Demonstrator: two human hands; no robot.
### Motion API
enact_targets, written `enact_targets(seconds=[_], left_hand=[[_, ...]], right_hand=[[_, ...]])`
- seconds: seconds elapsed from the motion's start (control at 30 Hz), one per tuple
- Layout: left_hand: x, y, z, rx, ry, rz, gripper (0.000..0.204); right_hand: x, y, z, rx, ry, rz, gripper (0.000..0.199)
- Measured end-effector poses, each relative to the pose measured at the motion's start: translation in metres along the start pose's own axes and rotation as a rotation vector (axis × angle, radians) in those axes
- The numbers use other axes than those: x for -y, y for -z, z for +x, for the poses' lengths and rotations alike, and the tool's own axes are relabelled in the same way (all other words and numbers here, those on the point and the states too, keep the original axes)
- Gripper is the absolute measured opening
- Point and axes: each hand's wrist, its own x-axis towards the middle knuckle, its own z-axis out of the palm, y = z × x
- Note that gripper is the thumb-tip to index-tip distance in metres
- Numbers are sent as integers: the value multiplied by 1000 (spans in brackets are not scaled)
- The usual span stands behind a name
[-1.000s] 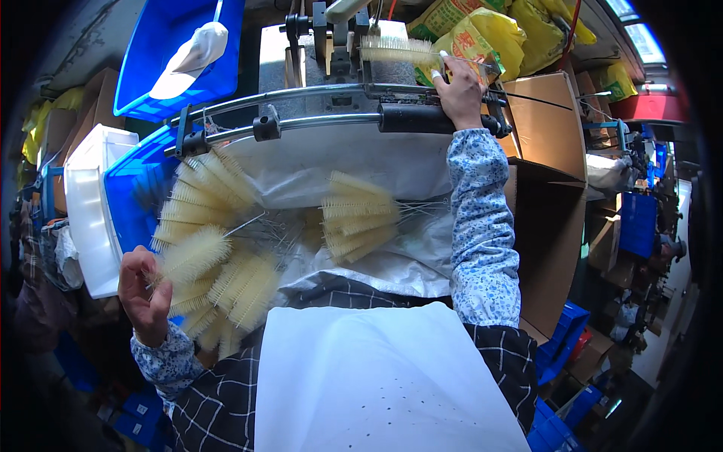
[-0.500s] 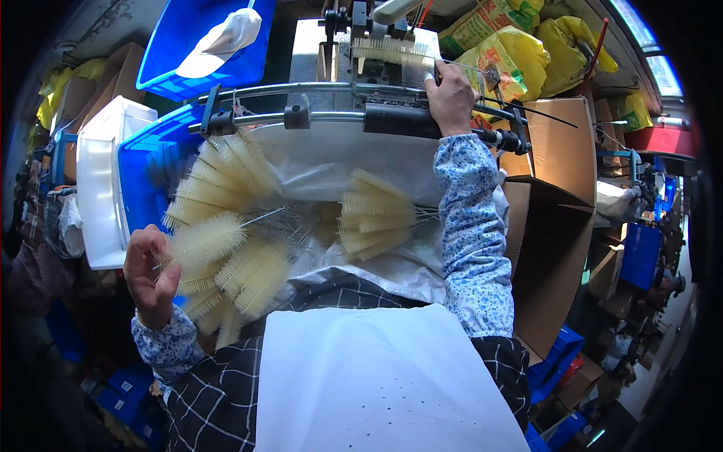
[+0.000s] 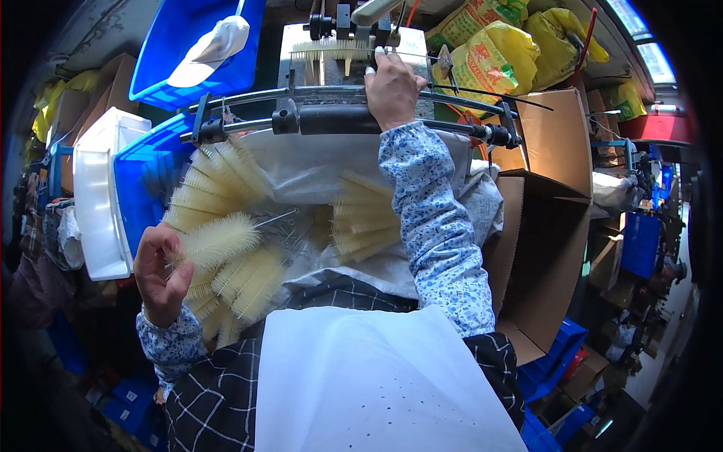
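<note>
My left hand (image 3: 160,275) pinches a cream-bristled bottle brush (image 3: 220,241) at its near tip. Its twisted wire stem points away to the right. Under and around it, several similar brushes (image 3: 218,177) lie fanned out on my lap. Over the machine's rails, my right hand (image 3: 395,89) is closed at the right end of a narrow bristled strip (image 3: 329,50); what its fingertips grip is hidden. Below that hand's wrist is a black cylinder (image 3: 337,119) on the front rail. Another fan of brushes (image 3: 363,218) lies beside my right sleeve.
A blue bin (image 3: 154,83) with a white cap (image 3: 211,51) stands at the far left, a white tray (image 3: 98,196) nearer. Yellow sacks (image 3: 489,60) are heaped at the far right. An open cardboard box (image 3: 546,264) stands right of my arm. White sheeting (image 3: 316,162) hangs below the rails.
My right hand has moved left along the rails. The black cylinder and the bristled strip have shifted left too. My left hand keeps its pinch on the bottle brush.
</note>
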Motion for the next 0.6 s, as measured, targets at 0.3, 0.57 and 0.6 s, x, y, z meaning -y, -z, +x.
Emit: enact_targets(seconds=[0.3,0.57,0.6], left_hand=[[35,20,-6,-75,-22,-49,24],[39,27,7,-80,30,-127,28],[40,27,14,-64,40,-129,29]], right_hand=[[-71,20,-1,35,-30,-41,30],[-132,36,29,39,-38,-254,29],[-130,39,31,22,-8,-400,29]])
